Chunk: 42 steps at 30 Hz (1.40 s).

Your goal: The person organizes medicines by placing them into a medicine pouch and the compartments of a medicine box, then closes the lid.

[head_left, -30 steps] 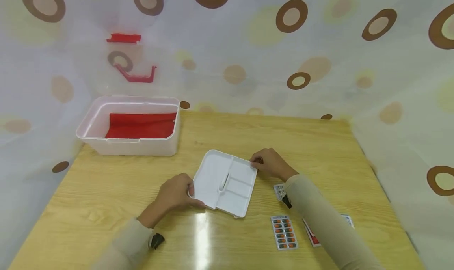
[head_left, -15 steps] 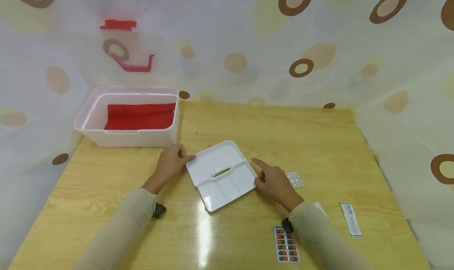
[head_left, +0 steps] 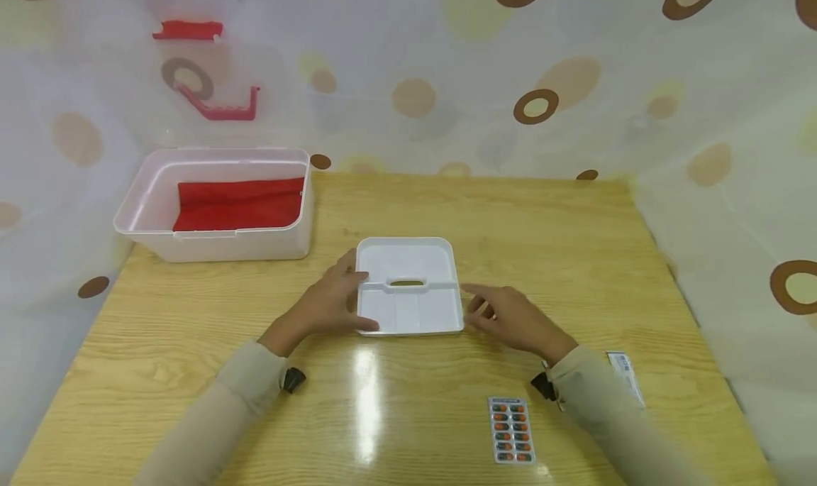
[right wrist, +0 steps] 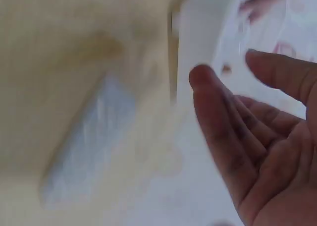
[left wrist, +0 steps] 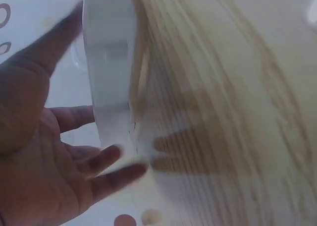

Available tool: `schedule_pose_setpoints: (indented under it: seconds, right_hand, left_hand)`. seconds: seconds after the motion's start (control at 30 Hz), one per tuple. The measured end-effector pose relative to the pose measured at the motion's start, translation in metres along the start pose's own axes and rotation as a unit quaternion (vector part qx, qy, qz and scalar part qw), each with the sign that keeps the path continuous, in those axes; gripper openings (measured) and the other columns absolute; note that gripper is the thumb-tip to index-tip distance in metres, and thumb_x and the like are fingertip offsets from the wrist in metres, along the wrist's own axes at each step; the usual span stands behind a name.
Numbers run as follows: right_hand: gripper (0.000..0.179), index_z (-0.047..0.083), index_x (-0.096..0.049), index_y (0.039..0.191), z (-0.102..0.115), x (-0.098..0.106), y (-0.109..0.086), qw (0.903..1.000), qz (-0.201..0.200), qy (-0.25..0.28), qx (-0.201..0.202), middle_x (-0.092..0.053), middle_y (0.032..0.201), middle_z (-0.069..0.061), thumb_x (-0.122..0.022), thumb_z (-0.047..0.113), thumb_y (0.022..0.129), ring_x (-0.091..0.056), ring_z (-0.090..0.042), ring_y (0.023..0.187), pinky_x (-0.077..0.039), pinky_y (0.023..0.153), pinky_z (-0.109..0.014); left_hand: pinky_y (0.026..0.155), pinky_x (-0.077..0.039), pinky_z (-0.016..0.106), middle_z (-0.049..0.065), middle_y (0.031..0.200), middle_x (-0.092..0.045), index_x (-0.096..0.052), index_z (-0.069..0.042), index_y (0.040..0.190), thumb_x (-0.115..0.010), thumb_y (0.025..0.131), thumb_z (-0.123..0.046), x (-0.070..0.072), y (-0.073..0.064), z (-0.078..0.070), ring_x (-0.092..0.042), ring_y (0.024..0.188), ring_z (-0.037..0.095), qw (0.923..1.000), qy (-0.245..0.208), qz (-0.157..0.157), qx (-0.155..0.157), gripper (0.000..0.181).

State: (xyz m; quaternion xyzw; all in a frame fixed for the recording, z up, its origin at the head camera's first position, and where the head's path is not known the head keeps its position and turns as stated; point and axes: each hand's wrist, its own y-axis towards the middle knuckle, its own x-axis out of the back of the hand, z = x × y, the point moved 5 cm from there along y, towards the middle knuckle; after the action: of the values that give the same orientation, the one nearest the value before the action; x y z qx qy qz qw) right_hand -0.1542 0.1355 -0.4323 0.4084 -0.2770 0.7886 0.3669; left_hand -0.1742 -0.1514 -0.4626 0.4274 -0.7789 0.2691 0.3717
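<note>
A white divided tray with a slotted handle in its middle bar lies squared to the table, its wide compartment at the far side. My left hand spreads along the tray's left edge, fingers and thumb at the rim. In the left wrist view, the fingers of that hand reach loosely around the tray's pale side wall. At the tray's right edge is my right hand, index finger extended near the rim, the others loosely bent. The right wrist view shows no object between that hand's thumb and fingers.
A clear plastic box with a red lining stands open at the back left. A blister pack of orange-and-green capsules lies front right. A white-and-blue packet is partly behind the right sleeve. A patterned curtain surrounds the table.
The tray has turned on the table from a slant to square, its wide compartment swinging from the left to the far side. Both hands have shifted along its edges.
</note>
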Motion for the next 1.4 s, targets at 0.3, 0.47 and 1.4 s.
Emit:
schedule_pose_setpoints:
  seconds: [0.3, 0.47, 1.4]
  right_hand:
    - [0.056, 0.006, -0.062, 0.131, -0.056, 0.025, -0.015, 0.9882, 0.068, -0.127, -0.054, -0.062, 0.125, -0.018, -0.082, 0.023, 0.081, -0.062, -0.037, 0.111, -0.056, 0.083, -0.052]
    - [0.050, 0.008, -0.065, 0.122, -0.067, 0.010, -0.013, 0.9884, 0.056, -0.125, -0.065, -0.062, 0.116, -0.012, -0.083, 0.031, 0.081, -0.061, -0.030, 0.106, -0.056, 0.085, -0.050]
    - [0.046, 0.014, -0.067, 0.127, -0.007, -0.018, 0.031, 0.9930, -0.116, -0.009, 0.022, -0.064, 0.091, 0.004, -0.079, 0.029, 0.084, -0.045, -0.005, 0.067, -0.038, 0.059, -0.020]
  left_hand:
    - [0.119, -0.019, 0.069, 0.017, 0.165, -0.027, -0.043, -0.011, 0.151, -0.085, 0.066, -0.060, -0.004, -0.005, -0.005, -0.015, 0.156, 0.038, 0.9964, 0.060, 0.038, -0.047, 0.107]
    - [0.117, -0.019, 0.072, 0.015, 0.160, -0.039, -0.044, -0.015, 0.150, -0.085, 0.068, -0.059, -0.005, -0.007, -0.004, -0.012, 0.157, 0.035, 0.9970, 0.055, 0.046, -0.030, 0.102]
    - [0.116, -0.022, 0.071, 0.012, 0.162, -0.035, -0.041, -0.018, 0.153, -0.084, 0.069, -0.060, -0.010, 0.000, -0.005, -0.007, 0.158, 0.031, 0.9954, 0.054, 0.078, -0.011, 0.104]
